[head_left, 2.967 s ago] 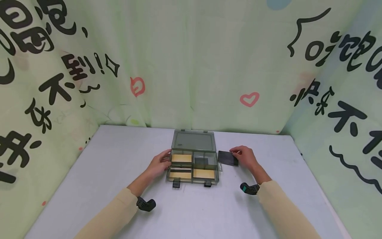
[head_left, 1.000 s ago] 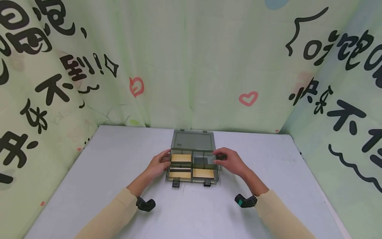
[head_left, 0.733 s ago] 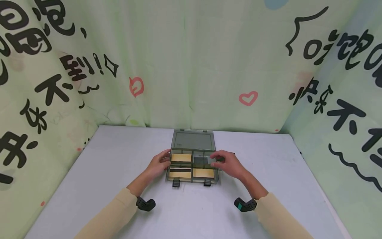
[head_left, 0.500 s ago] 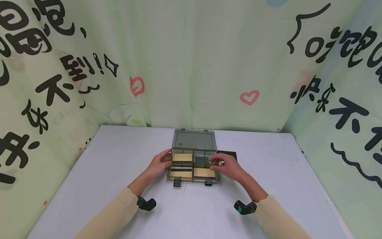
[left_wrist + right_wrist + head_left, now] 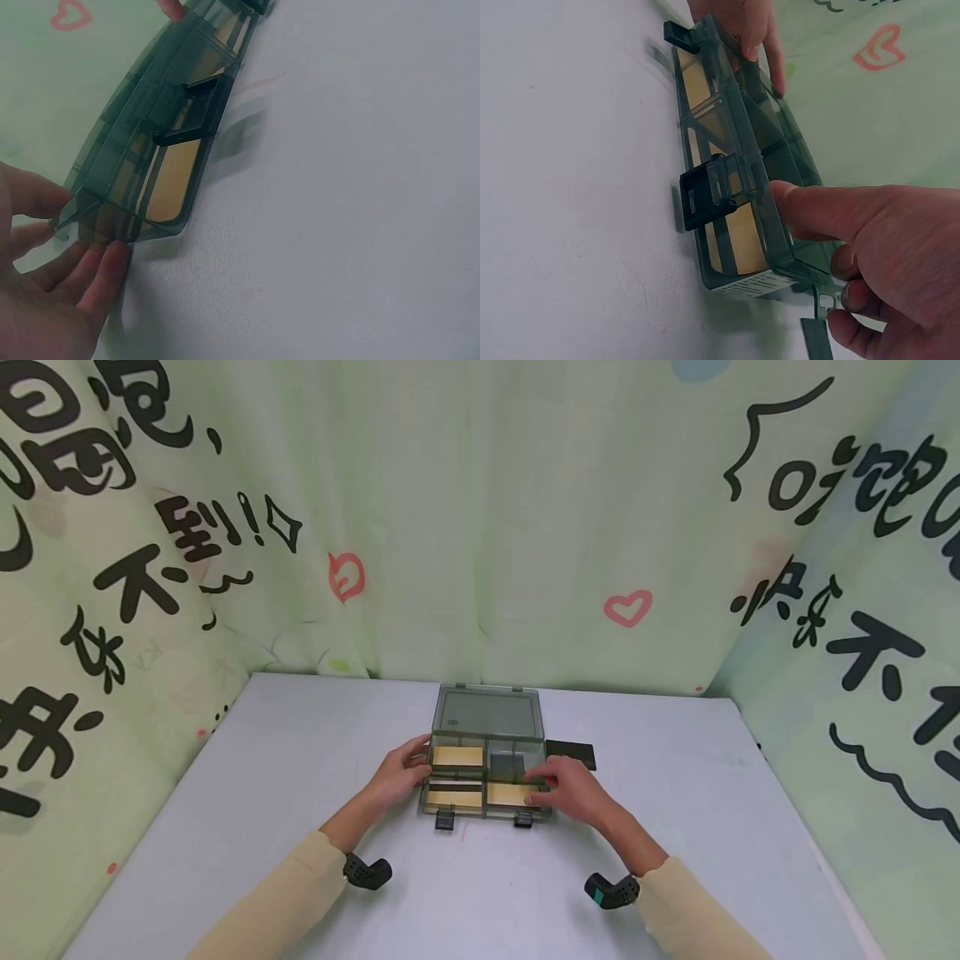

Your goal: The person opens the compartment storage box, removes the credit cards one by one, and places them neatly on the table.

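A translucent grey-green plastic storage box (image 5: 484, 782) stands with its hinged lid (image 5: 490, 711) tipped back. Tan pieces (image 5: 458, 756) show in its left and front-right compartments. My left hand (image 5: 400, 774) grips the left wall, thumb on one side and fingers curled on the other; the left wrist view shows the box (image 5: 176, 180) between them. At the right wall is my right hand (image 5: 573, 789), its thumb (image 5: 817, 206) over the rim and its fingers curled along the outside. Beside the box's rear right side lies a flat dark rectangular piece (image 5: 572, 753).
Two dark latches (image 5: 445, 818) stick out from the box's front edge. Under everything is a white-covered table (image 5: 480, 893), with printed pale green curtains (image 5: 480, 527) behind and at both sides. A small grey strip (image 5: 817, 339) shows below my right fingers.
My right hand has let go of the dark piece, moved left to the box and slid along its right wall toward the front. The left hand has stayed on the left wall.
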Motion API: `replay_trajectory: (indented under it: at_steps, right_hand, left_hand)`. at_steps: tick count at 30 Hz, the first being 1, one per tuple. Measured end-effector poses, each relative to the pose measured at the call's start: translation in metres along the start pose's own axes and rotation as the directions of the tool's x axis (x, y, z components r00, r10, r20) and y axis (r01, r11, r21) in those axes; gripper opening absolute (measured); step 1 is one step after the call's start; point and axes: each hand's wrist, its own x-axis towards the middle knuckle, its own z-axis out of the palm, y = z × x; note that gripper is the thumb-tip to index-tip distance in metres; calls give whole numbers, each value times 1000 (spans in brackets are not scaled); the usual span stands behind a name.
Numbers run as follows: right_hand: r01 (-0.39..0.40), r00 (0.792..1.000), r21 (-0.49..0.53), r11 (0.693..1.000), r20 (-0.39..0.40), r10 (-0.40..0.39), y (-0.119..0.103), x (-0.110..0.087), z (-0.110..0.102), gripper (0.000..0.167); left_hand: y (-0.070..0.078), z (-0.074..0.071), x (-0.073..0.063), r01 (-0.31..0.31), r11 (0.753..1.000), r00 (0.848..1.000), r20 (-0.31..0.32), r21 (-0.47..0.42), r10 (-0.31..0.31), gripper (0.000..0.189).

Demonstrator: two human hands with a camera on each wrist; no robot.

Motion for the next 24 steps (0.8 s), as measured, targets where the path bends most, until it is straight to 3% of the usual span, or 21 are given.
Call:
replay_trajectory:
  at_steps: [7,14,24]
  right_hand:
    - [-36,998,-27,999,42,37,-3,0,2,36]
    - [33,998,-59,998,54,-30,-6,3,1,36]
    - [18,999,-270,963,43,-7,-9,5,12,25]
  left_hand:
    - [2,1,-2,-3,1000,1000,-3,3,3,59]
    - [1,0,-1,0,1000,1000,-4,0,0,58]
    - [3,1,-4,5,1000,1000,1,3,-5,58]
